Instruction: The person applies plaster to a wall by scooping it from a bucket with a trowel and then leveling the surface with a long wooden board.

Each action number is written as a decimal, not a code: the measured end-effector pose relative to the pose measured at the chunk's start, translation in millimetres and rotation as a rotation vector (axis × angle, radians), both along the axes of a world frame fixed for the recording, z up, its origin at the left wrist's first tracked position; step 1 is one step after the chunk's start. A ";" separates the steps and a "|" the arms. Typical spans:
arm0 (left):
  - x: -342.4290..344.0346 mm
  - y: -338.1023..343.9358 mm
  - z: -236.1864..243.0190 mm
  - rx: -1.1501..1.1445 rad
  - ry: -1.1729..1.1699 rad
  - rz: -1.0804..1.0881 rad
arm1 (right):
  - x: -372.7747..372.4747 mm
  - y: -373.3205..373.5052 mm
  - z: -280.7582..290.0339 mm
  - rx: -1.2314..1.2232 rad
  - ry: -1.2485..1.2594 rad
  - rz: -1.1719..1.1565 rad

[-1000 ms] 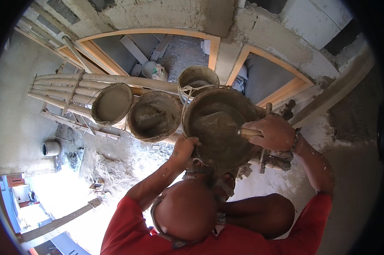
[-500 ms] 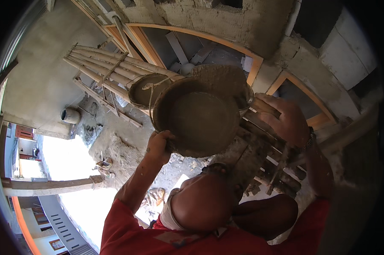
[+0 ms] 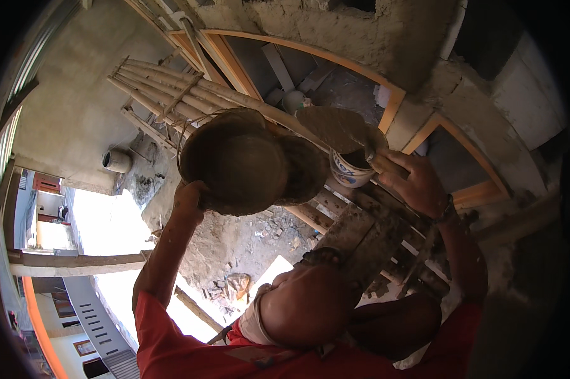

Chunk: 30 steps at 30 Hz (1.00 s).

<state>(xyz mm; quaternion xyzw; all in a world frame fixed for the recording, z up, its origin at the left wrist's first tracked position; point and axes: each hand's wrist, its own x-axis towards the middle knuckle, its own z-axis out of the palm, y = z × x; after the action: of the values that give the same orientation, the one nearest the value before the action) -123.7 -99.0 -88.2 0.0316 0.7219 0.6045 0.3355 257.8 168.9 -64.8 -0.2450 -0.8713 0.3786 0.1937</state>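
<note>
My left hand [image 3: 190, 201] is closed on the near rim of a mortar-caked bucket [image 3: 234, 165], which is tilted so that its dark, round inside faces me. In my right hand [image 3: 417, 183] is a trowel [image 3: 336, 128], its wooden handle wrapped by my fingers. Its broad, grey-crusted blade points left, above a white printed pail [image 3: 351, 172] standing on the planks. Another dark, mortar-coated container [image 3: 307, 170] shows partly behind the tilted bucket.
Rough planks [image 3: 354, 237] form a raised platform around my feet. Bamboo poles [image 3: 165, 91] stretch away to the upper left. Wooden window frames [image 3: 395, 104] sit in the wall ahead. Rubble and soil [image 3: 234, 252] lie below, with a drum [image 3: 116, 160] farther off.
My left hand has carried the bucket leftward, away from the trowel, uncovering the white pail. The trowel blade has swung clear of the bucket, while my right hand has lowered slightly.
</note>
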 end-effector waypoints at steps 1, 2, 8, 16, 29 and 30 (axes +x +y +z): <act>-3.3 1.0 1.5 0.003 0.007 -0.001 | -1.4 1.1 -3.2 -0.032 -0.011 0.009; -7.0 1.2 2.8 0.006 0.015 -0.003 | -2.7 2.2 -6.2 -0.063 -0.021 0.017; -27.6 -0.2 2.1 -0.027 0.025 -0.049 | -5.5 3.4 -22.7 -0.042 -0.027 0.010; -39.2 -1.7 2.2 -0.014 -0.001 -0.125 | -0.2 4.4 -32.2 -0.054 -0.029 0.025; -29.6 -12.0 0.4 0.008 -0.163 0.042 | 9.1 -2.8 -29.8 -0.229 -0.092 -0.055; -30.5 -17.9 -5.0 0.046 -0.203 0.061 | 9.0 -4.2 -23.3 -0.287 -0.106 -0.067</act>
<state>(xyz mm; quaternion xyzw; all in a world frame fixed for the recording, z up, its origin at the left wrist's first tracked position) -154.2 -116.9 -93.2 -0.0442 0.6707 0.6309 0.3874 266.8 164.7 -88.1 -0.3185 -0.8086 0.4792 0.1229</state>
